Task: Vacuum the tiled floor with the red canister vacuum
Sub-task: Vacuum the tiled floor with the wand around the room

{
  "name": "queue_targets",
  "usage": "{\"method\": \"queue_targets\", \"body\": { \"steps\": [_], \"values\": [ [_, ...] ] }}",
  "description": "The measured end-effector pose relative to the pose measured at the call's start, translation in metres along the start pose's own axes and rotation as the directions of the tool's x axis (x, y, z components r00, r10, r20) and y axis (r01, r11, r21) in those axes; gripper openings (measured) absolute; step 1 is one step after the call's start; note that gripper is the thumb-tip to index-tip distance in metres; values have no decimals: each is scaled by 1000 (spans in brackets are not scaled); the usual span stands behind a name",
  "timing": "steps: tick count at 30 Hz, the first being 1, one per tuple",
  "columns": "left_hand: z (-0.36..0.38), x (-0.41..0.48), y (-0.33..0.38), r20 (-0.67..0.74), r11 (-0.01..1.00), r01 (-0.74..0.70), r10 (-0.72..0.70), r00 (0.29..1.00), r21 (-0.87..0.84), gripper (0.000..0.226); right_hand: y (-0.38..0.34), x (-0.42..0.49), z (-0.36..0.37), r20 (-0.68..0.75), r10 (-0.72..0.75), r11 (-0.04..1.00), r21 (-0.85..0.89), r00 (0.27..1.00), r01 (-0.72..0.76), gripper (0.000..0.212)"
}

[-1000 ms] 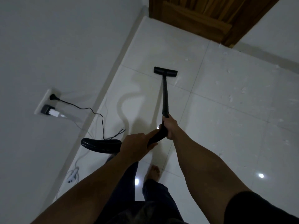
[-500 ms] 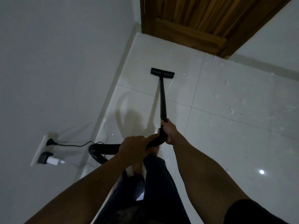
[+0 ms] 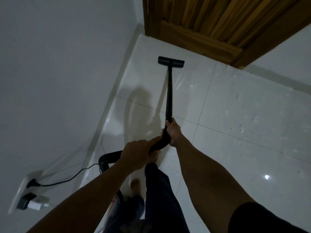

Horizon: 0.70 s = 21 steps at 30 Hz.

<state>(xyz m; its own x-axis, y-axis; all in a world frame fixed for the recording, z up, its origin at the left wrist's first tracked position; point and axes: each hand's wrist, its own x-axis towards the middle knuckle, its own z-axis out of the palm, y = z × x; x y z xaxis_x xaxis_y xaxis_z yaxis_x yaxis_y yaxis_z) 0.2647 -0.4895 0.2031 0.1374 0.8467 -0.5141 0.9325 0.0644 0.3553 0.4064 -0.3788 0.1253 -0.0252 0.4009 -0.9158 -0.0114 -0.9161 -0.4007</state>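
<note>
Since a second ago we are stepping forward, and the floor head (image 3: 171,62) is now sliding close to the wooden door (image 3: 217,22) — deep in the corner of the tiled floor (image 3: 235,115). Our right hand (image 3: 172,132) is clamping the wand (image 3: 169,91); our left hand (image 3: 136,153) is closing round the curved handle (image 3: 159,143). We are judging it best to keep that head flat — white specks (image 3: 242,128) are waiting rightward. Only a red sliver of the canister (image 3: 111,201) is showing by our legs.

We reach both bare arms forward and down. Our right hand (image 3: 173,132) is clenched, thumb uppermost; our left hand (image 3: 136,154) is closed just behind it, forefinger seemingly extended along what it grips.
</note>
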Motion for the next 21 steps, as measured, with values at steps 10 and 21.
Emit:
{"method": "queue_targets", "body": {
  "steps": [10, 21],
  "values": [
    [-13, 59, -12, 85, 866, 197, -178, 980, -459, 56, -65, 40, 18, 160, 157, 961, 204, 974, -189, 30],
    [-6, 96, -13, 171, 705, 287, -233, 957, -648, 56, -105, 72, 38, 6, 77, 997, -13, 997, -77, 43]
  ]
}}
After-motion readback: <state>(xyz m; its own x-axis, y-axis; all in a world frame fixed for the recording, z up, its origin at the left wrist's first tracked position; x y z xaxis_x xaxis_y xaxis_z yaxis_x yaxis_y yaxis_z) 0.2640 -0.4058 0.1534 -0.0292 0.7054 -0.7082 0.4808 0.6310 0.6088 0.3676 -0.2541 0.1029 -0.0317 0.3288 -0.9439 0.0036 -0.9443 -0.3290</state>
